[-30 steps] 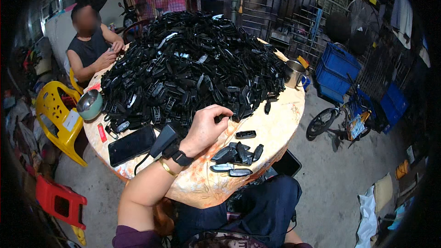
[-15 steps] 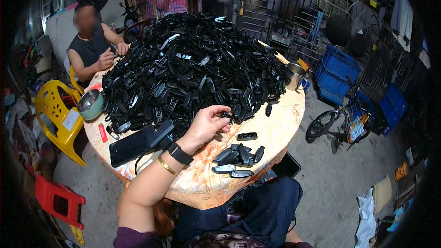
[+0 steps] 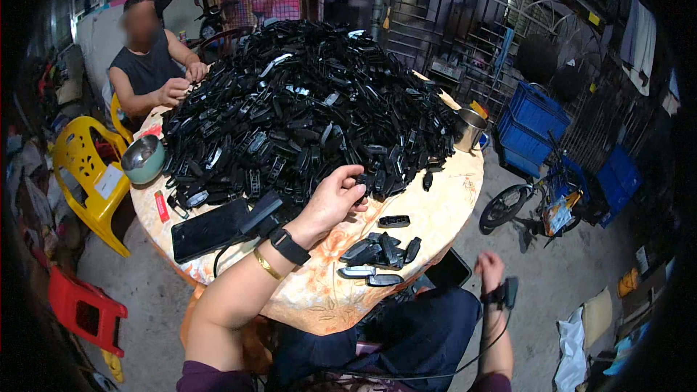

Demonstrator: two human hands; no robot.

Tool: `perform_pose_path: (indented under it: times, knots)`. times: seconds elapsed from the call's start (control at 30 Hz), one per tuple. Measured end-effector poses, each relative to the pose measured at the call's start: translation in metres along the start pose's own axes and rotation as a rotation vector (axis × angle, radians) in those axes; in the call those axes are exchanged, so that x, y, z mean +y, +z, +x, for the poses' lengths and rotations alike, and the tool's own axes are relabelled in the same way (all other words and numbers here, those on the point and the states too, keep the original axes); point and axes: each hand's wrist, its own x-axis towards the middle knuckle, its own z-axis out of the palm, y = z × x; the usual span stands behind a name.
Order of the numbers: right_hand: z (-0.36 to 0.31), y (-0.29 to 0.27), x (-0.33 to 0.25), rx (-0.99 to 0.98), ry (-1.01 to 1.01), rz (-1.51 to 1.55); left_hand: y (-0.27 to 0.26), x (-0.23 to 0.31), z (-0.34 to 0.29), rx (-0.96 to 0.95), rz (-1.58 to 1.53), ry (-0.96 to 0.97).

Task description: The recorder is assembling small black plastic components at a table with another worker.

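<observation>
1. Newly in view since the earlier frames is the person's bare right hand [image 3: 490, 268], raised beside the table's near right side with its fingers curled; whether it holds anything, I cannot tell. A black strap with a small block and a thin cable circles its wrist.
2. Well apart from it, the bare left hand [image 3: 337, 192] stays at the pile's near edge, thumb and forefinger close together at a small dark piece; I cannot tell if they grip it. Its arm wears a black wristband [image 3: 290, 247] and a gold-coloured bangle [image 3: 268, 265].
3. Just right of that forearm lies a loose cluster of small, oblong black plastic pieces [image 3: 385, 248], two grey-faced ones at its near side and a single black one [image 3: 394, 221] beyond.
4. Left of the forearm lies a flat black rectangular device [image 3: 209, 231].
5. Beneath is a round table with a cream-and-orange patterned cloth [image 3: 457, 189], heaped with a large mound of similar black pieces [image 3: 305, 116].
6. Flanking the mound are a pale green round bowl [image 3: 143, 162], left, and a shiny metal mug [image 3: 468, 132], right.
7. Farther off, a person in a dark sleeveless top [image 3: 145, 69] sits at the table's far left, hands close together.
</observation>
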Motion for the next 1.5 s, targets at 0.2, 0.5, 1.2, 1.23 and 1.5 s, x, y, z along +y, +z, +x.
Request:
perform_pose_path:
  times: [0.2, 0.5, 1.2, 1.23, 1.5]
  knots:
    - [0.02, 0.126, -0.232, -0.399, -0.495, -0.14, -0.003, -0.006, 0.003, -0.133, 0.04, -0.06]
    - [0.105, 0.229, -0.241, -0.353, -0.658, -0.265, 0.002, -0.016, 0.002, -0.157, -0.013, -0.077]
    - [0.099, 0.298, -0.283, -0.337, -0.894, -0.437, 0.002, -0.027, 0.004, -0.155, 0.051, -0.01]
    - [0.095, 0.295, -0.277, -0.301, -0.92, -0.429, 0.002, -0.027, 0.005, -0.157, 0.048, -0.014]
    - [0.078, 0.26, -0.265, -0.142, -1.097, -0.412, 0.005, -0.019, 0.004, -0.132, 0.0, -0.076]
